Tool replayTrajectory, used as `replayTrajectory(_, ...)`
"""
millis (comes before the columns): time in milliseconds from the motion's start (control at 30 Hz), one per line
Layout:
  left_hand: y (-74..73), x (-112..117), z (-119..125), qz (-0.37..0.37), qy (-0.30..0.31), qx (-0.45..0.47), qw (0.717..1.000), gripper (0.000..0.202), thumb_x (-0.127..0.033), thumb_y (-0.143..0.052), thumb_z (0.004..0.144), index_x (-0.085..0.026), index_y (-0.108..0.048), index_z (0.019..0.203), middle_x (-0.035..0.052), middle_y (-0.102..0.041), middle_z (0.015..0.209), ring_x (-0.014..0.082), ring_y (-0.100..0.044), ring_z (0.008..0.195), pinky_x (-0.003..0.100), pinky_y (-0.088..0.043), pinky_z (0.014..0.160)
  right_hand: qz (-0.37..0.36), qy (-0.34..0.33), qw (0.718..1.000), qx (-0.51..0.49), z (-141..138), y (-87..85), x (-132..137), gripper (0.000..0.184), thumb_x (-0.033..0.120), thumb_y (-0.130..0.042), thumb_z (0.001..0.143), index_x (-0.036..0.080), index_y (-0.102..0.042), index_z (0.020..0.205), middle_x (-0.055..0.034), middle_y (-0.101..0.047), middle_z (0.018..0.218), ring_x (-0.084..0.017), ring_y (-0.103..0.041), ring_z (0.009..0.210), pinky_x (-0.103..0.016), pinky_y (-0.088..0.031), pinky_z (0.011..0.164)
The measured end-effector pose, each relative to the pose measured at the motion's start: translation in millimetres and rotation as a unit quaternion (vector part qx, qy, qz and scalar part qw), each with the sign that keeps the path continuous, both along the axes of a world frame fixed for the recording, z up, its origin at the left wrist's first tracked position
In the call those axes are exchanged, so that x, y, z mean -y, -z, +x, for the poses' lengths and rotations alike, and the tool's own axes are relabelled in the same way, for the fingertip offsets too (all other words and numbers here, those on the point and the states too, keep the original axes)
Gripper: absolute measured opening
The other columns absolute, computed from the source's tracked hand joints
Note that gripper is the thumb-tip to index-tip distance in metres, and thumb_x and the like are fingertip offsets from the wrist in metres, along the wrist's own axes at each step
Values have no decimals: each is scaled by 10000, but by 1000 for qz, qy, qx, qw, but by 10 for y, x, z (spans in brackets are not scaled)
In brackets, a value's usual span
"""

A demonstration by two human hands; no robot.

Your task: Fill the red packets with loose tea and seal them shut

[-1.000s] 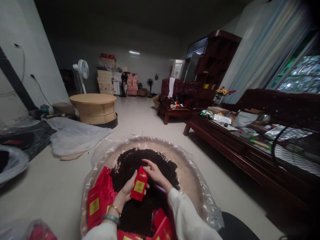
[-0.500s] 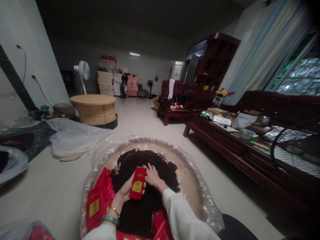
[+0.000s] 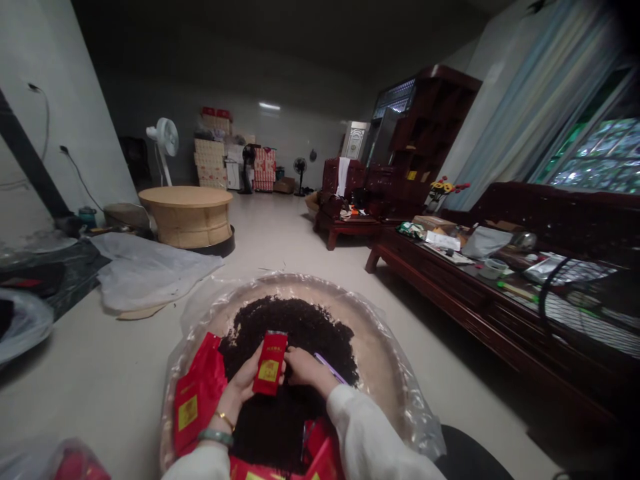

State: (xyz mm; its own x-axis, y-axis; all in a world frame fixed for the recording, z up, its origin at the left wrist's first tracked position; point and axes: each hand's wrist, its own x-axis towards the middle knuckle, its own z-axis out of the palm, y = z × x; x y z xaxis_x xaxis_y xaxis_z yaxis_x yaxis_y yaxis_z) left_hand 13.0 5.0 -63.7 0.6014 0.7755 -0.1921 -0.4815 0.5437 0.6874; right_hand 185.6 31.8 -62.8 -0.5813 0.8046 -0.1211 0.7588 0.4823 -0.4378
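The red packet point(image 3: 270, 372) sits tilted in the grip of the left hand point(image 3: 247, 375), above the dark heap point(image 3: 300, 315) in the round tray point(image 3: 381, 353). The right hand point(image 3: 303, 368), fingers spread a moment ago, now has them curled in beside the packet; whether they pinch anything, I can't tell. The left seems to bear the packet alone.

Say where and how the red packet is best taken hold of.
Probably around the middle of its long side edges, from the left, as the left hand holds it: the red packet is narrow and longer than wide, so this grip leaves its top end uncovered.
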Motion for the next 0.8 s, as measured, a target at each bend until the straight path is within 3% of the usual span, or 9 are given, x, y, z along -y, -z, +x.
replayTrajectory(133,55,-4,-20,-1,-8,-4,1000,520,-552,-457,855,-120,-588,1112,107,-706,786,199,-688,670,286,-521,635,-51,71,992,-92,118,-155,-22,340,57,-673,538,194,-676,849,2,-642,807,-168,-597,756,-228,-428,662)
replayTrajectory(267,108,-8,-7,-28,-18,-32,999,525,-549,-469,850,-106,-585,1104,107,-712,758,193,-688,621,270,-522,586,-51,119,982,-140,270,-419,-165,311,89,-603,643,181,-650,936,35,-615,675,-116,-572,611,-189,-406,555)
replayTrajectory(367,176,-20,25,-32,-31,-52,998,528,-541,-502,837,-80,-595,1077,118,-716,734,202,-689,611,277,-528,584,-30,140,960,-241,275,-676,-227,294,97,-587,650,174,-651,927,39,-616,655,-113,-564,584,-191,-408,538)
replayTrajectory(533,269,-36,48,-15,-48,-59,997,492,-505,-575,808,-77,-613,1047,115,-720,711,198,-687,598,289,-532,608,47,98,952,-286,79,-980,-135,214,122,-624,629,199,-696,815,27,-666,759,-137,-580,711,-221,-429,645)
replayTrajectory(667,268,-27,41,-5,-59,-55,997,473,-486,-618,786,-92,-616,1048,109,-726,752,190,-684,605,281,-525,600,67,66,958,-272,-26,-1039,-34,214,133,-634,657,215,-705,841,5,-685,849,-155,-601,789,-249,-447,717)
replayTrajectory(800,212,-9,47,-8,-65,-50,997,471,-482,-639,770,-96,-617,1038,99,-727,754,185,-682,602,271,-525,589,43,50,955,-290,-41,-1050,27,216,140,-640,685,209,-696,881,-6,-688,886,-160,-624,820,-255,-470,741)
